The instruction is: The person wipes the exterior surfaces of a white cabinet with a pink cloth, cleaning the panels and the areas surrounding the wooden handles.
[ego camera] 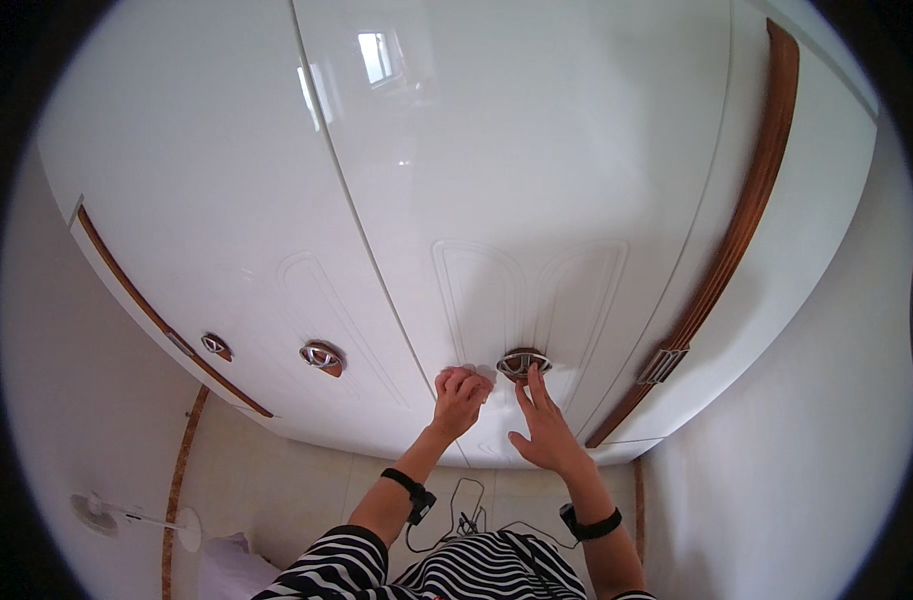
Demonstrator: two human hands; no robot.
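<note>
A glossy white wardrobe door (516,187) with moulded arch lines stands before me. On it sits an oval brown-and-chrome handle (525,364), which the fingertips of my right hand (544,431) touch, fingers spread and thumb apart. Left of that handle, my left hand (460,397) rests at the door surface with its fingers curled; whether it holds anything cannot be seen. Two similar handles are on the doors to the left, one nearer (322,358) and one farther (216,346).
Brown wooden trim (741,217) with a metal fitting (662,366) runs down the wardrobe's right side. A white fan (145,519) stands at lower left near a pale cloth (235,564). Black cables (465,517) hang by my body above the tiled floor.
</note>
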